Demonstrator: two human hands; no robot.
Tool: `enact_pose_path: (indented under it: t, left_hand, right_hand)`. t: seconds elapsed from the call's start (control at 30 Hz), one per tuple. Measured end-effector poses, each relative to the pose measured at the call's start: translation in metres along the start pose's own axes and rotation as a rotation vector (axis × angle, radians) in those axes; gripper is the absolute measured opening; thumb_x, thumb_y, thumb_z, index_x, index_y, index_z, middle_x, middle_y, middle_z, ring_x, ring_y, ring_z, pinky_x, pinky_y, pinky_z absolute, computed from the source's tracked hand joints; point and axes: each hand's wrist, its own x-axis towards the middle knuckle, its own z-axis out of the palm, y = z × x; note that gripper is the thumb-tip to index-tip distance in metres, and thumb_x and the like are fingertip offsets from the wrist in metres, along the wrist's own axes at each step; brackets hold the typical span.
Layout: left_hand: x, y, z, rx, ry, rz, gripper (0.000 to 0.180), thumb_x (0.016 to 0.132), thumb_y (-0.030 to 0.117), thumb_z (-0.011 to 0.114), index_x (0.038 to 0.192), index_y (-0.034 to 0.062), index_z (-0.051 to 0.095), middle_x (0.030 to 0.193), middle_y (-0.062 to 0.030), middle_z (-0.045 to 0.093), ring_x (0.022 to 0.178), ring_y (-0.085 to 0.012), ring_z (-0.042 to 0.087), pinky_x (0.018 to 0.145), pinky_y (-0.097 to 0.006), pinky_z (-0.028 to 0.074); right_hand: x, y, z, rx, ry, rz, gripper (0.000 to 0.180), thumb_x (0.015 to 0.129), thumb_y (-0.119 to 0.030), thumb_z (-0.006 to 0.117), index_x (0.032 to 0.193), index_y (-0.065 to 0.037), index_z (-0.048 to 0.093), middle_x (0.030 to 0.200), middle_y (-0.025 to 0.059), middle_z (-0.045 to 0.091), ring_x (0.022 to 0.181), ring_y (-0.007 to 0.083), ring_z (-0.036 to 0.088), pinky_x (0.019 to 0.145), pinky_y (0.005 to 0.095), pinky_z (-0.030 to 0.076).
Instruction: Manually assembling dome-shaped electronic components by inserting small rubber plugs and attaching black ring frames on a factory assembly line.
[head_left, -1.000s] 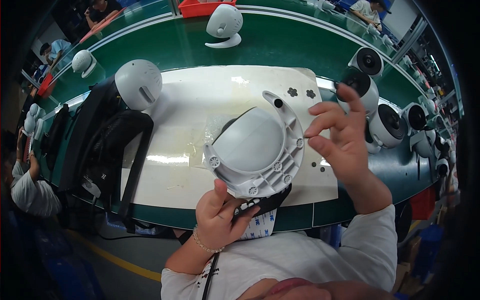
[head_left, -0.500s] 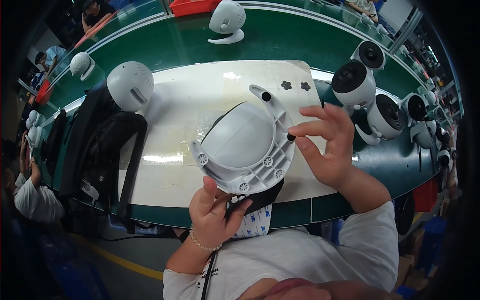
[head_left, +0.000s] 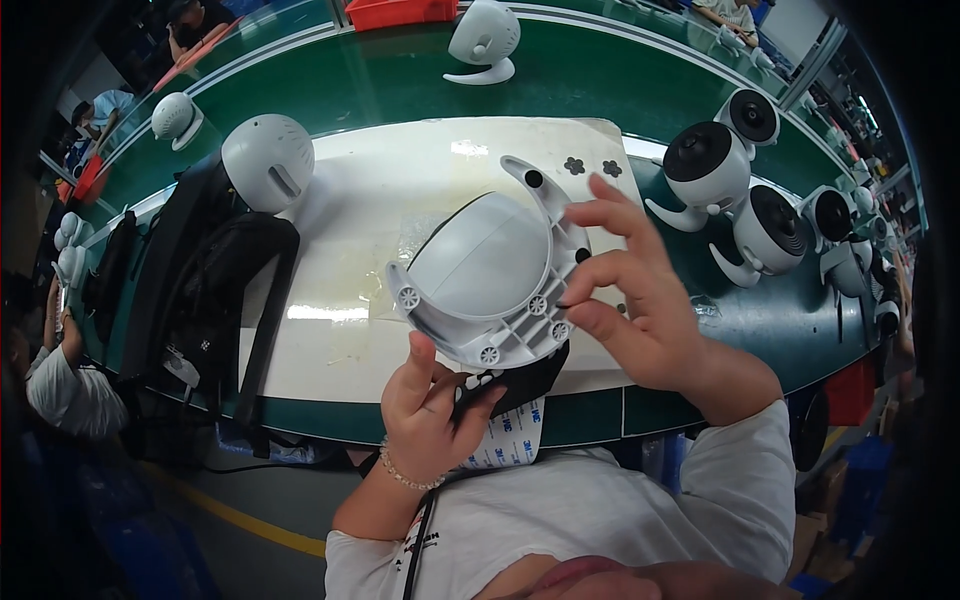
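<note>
A white round-headed fan (head_left: 480,260) lies on the pale mat with its curved, ribbed base (head_left: 515,345) facing me. One round black pad (head_left: 535,180) sits near the base's upper tip, and a second black pad (head_left: 582,256) sits on its right side. Close to the lower right sockets, my right hand (head_left: 640,310) pinches a small dark piece, probably another pad, mostly hidden by the fingertips. My left hand (head_left: 430,410) grips a black pad sheet (head_left: 520,385) with round white gaps, just below the base. Its raised finger is close to the base's lower edge.
Dark flower-shaped pieces (head_left: 574,166) lie on the mat (head_left: 340,370). A black bag (head_left: 190,300) and another white fan (head_left: 268,165) stand at left. Several black-faced fans (head_left: 707,165) crowd the right side. One fan (head_left: 485,42) stands at the back near a red bin (head_left: 400,12).
My right hand has moved down and left along the base. The black pad that was at its fingertips now sits on the base. My left hand stays on the black sheet.
</note>
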Motion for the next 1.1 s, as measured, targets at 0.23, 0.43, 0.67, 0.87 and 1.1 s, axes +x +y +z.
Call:
enact_pose_path:
  t: [0.23, 0.43, 0.67, 0.87, 1.1]
  left_hand:
    - [0.000, 0.000, 0.000, -0.016, -0.010, -0.016, 0.024, 0.056, 0.003, 0.072, 0.068, -0.0098, 0.055, 0.134, -0.0192, 0.030, 0.050, -0.0223, 0.050, 0.045, -0.029, 0.040]
    - [-0.001, -0.003, 0.001, -0.043, 0.010, 0.012, 0.024, 0.057, 0.003, 0.071, 0.069, -0.0100, 0.055, 0.134, -0.0196, 0.030, 0.051, -0.0227, 0.051, 0.046, -0.029, 0.041]
    - [0.000, 0.008, -0.008, -0.095, 0.000, -0.088, 0.022, 0.058, 0.002, 0.071, 0.067, -0.0068, 0.053, 0.129, -0.0253, 0.035, 0.059, -0.0213, 0.058, 0.052, -0.027, 0.046]
    - [0.005, 0.039, -0.021, -0.357, 0.000, -0.191, 0.025, 0.060, 0.004, 0.073, 0.076, -0.0007, 0.054, 0.105, -0.0205, 0.055, 0.070, -0.0201, 0.061, 0.063, -0.028, 0.048]
    - [0.001, 0.047, -0.017, -0.566, -0.091, -0.431, 0.027, 0.064, -0.008, 0.067, 0.088, 0.0004, 0.058, 0.072, -0.0101, 0.061, 0.063, -0.0179, 0.057, 0.059, -0.025, 0.043]
  right_hand:
    - [0.002, 0.002, 0.021, -0.082, 0.060, 0.038, 0.008, 0.079, -0.015, 0.057, 0.082, -0.008, 0.057, 0.128, 0.0119, 0.039, 0.125, 0.0332, 0.025, 0.097, 0.0413, 0.019]
    - [-0.017, 0.004, 0.020, -0.660, 0.130, -0.267, 0.017, 0.078, -0.024, 0.056, 0.090, -0.013, 0.063, 0.115, 0.0021, 0.054, 0.116, 0.0237, 0.041, 0.098, 0.0417, 0.014]
    - [-0.018, 0.002, 0.007, -0.417, 0.215, -0.285, 0.038, 0.076, -0.039, 0.060, 0.102, -0.011, 0.056, 0.107, 0.0049, 0.057, 0.103, 0.0227, 0.049, 0.087, 0.0357, 0.030]
    - [-0.031, -0.016, 0.031, 0.151, -0.116, -0.286, 0.031, 0.068, -0.013, 0.070, 0.096, -0.008, 0.058, 0.090, 0.0061, 0.058, 0.078, 0.0225, 0.057, 0.065, 0.0312, 0.042]
    - [-0.033, -0.025, 0.024, 0.244, -0.226, -0.005, 0.024, 0.071, -0.008, 0.065, 0.094, -0.007, 0.060, 0.080, 0.0064, 0.059, 0.072, 0.0228, 0.057, 0.063, 0.0295, 0.043]
